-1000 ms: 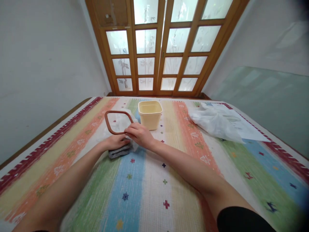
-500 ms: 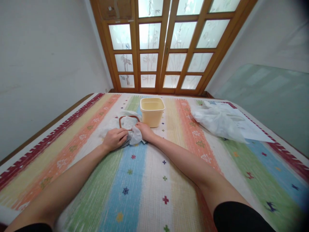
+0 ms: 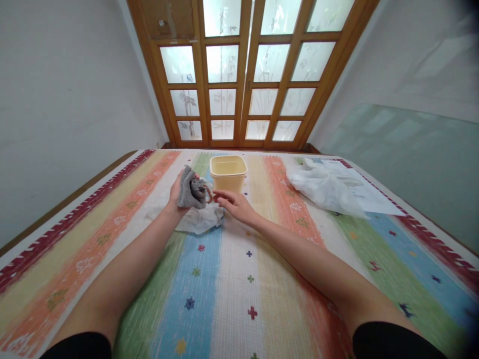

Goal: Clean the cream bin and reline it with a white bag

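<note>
A grey, fuzzy folded cloth item (image 3: 187,192) is lifted up in my left hand (image 3: 174,195), which wraps it from the left side. A dark hollow shows in its folds. From its right side sticks out a brown loop (image 3: 209,194), seen nearly edge-on. My right hand (image 3: 236,205) is just right of this loop, fingers stretched towards it and partly apart; whether the fingertips touch it I cannot tell. Below the grey item, a crumpled thin white plastic bag (image 3: 200,222) lies on the tablecloth. Behind my right hand stands a pale yellow container (image 3: 227,180) with an open top.
A striped, patterned tablecloth (image 3: 234,279) covers the table. At the right lie another white plastic bag (image 3: 324,184) and white sheets (image 3: 377,197). Beyond the far edge are wood-framed glass doors (image 3: 243,85), with walls on both sides.
My left hand has raised and turned the grey item, and the brown loop, flat before, now shows edge-on. My right hand has moved off the white plastic. The view has shifted slightly.
</note>
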`<state>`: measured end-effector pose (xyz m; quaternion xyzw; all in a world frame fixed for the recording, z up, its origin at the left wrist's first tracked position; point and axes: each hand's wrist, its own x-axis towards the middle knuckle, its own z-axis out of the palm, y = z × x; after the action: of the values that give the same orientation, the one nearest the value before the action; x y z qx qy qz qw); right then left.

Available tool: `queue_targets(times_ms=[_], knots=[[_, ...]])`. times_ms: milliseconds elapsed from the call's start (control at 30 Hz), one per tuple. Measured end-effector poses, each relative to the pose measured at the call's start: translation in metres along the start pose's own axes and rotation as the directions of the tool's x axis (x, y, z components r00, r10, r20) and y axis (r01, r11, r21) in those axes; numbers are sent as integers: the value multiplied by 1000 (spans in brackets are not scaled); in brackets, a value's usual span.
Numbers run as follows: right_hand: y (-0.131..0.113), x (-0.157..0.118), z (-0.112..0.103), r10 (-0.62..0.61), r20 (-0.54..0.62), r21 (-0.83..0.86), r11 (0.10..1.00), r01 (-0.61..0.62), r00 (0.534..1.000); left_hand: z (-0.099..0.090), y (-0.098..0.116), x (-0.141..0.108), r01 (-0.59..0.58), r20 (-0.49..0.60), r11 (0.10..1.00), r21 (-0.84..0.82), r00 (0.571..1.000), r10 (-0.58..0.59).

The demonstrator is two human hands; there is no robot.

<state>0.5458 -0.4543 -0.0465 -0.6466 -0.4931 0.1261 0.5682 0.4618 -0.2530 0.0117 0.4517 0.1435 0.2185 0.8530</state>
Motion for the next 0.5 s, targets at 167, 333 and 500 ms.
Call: queue_targets(times_ms=[167, 333, 500], knots=[[-11, -12, -4, 69, -57, 98, 993, -63, 996, 37, -44, -11, -60, 105, 994, 95, 993, 50], [-18, -19, -13, 118, -218, -45, 990, -131, 969, 50, -61, -26, -373, 179, 861, 345, 927, 329], [-19, -16, -42, 270, -268, 178, 957, -228, 925, 31, -81, -11, -461, 54, 689, 559, 850, 524]])
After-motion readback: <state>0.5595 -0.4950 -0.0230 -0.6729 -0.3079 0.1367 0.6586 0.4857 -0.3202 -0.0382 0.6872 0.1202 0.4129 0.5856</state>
